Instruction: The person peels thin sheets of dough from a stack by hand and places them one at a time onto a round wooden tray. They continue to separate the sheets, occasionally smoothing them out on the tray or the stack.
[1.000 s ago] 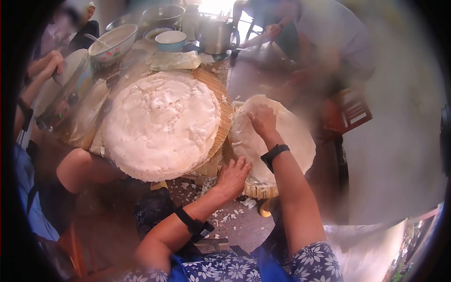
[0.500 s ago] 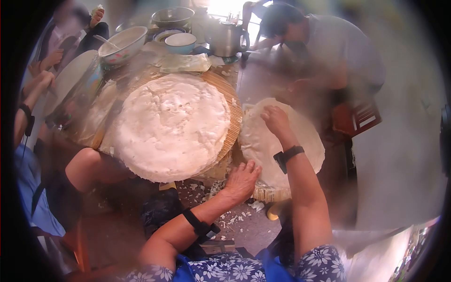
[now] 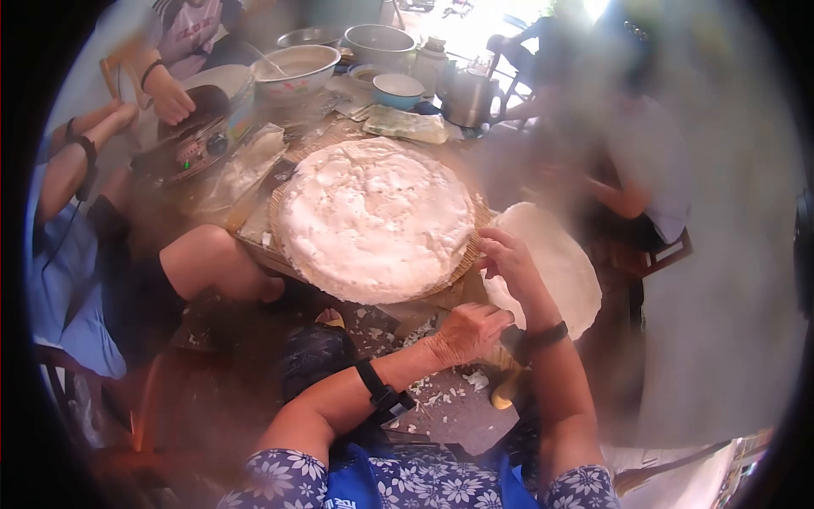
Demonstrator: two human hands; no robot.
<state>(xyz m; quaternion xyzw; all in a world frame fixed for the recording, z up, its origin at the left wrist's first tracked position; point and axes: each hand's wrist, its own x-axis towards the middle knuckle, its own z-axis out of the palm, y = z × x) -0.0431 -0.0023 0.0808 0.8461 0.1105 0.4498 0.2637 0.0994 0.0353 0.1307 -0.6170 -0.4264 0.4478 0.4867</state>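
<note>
Head: curled left grip [image 3: 472, 333] at pale sheet [image 3: 561, 273]

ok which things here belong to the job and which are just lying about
Likely the job:
- thin pale sheet, left hand and right hand at its edge
- large pale round beside it

Probably lying about:
- metal jug
- blue bowl
- floor scraps

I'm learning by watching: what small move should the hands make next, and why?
Perhaps the left hand and right hand should gently lift the pale round sheet: both are by its edge, and it looks thin, so slowness may avoid tearing.
</note>
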